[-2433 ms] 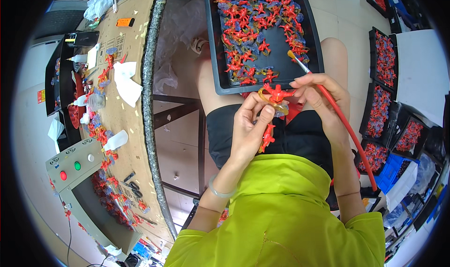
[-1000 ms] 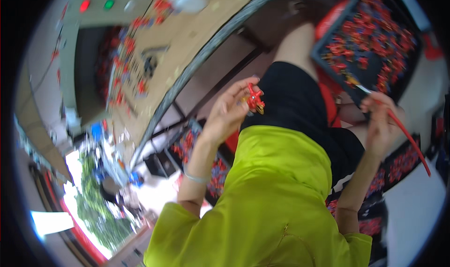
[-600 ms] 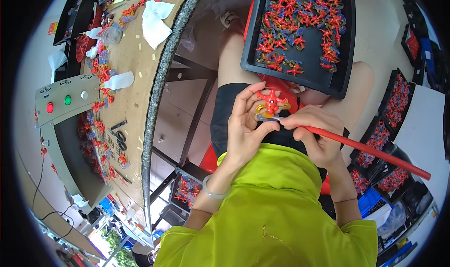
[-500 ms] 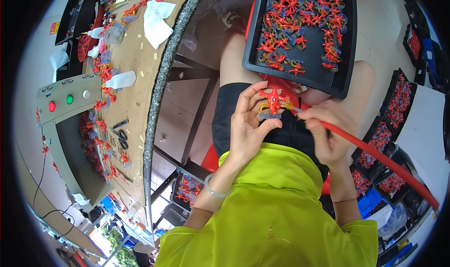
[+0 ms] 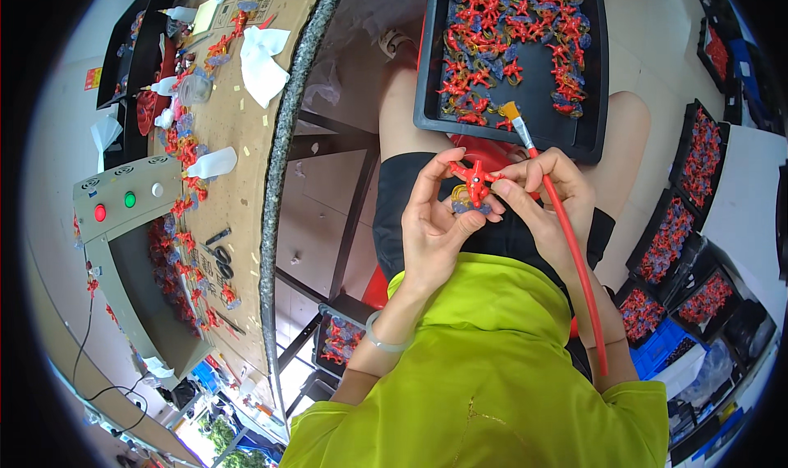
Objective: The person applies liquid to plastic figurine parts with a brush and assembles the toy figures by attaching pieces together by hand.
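Above my lap, my left hand (image 5: 431, 236) pinches a small red figurine (image 5: 475, 175) with a yellow ring and bluish translucent base. My right hand (image 5: 560, 201) holds a long red-handled paintbrush (image 5: 573, 259), its handle lying between thumb and fingers. The brush's yellowish bristles point away from me, over the near edge of a black tray (image 5: 423, 90). My right thumb and forefinger meet at the figurine's right side, touching its outstretched limb. Many similar red figurines (image 5: 480, 37) lie in the tray; its lower middle shows bare black bottom.
On the left, a stone-edged table (image 5: 261, 131) bears a grey machine (image 5: 123, 190) with coloured buttons, a white squeeze bottle (image 5: 215, 163), white tissue (image 5: 264, 67), scissors (image 5: 223, 263) and more figurines. To the right, floor trays (image 5: 666, 236) hold figurines. A table leg (image 5: 349, 213) stands left of my legs.
The brush has swung from bristles at the figurine to bristles pointing away over the tray. My right fingers have moved left onto the figurine, which stays in my left hand.
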The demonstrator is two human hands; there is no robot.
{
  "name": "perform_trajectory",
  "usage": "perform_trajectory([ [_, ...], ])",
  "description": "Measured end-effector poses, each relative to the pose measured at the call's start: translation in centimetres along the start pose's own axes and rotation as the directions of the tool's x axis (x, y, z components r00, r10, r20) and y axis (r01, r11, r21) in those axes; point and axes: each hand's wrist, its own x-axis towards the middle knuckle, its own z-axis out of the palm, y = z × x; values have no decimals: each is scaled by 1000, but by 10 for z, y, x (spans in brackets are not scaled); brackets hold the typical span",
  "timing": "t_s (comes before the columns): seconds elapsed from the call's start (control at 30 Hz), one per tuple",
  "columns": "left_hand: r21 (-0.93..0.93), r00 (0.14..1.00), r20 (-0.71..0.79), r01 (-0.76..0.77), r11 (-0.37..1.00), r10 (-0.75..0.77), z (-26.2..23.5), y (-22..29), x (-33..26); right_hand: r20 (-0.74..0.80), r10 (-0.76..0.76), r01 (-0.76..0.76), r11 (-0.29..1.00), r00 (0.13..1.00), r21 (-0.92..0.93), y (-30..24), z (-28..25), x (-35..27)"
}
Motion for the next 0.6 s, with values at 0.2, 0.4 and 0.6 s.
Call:
perform_trajectory([
  [0.2, -136, 998, 42, 43, 990, -38, -2, 2, 2, -39, -29, 32, 996, 999, 79, 0, 1, 1],
  [0.4, -687, 887, 306, 457, 565, -345, -22, 1, 3, 16, -118, 114, 978, 993, 173, 17, -10, 7],
  [0.6, -425, 901, 325, 410, 807, -286, -21, 6, 5, 200, -239, 235, 971, 950, 42, 15, -19, 13],
])
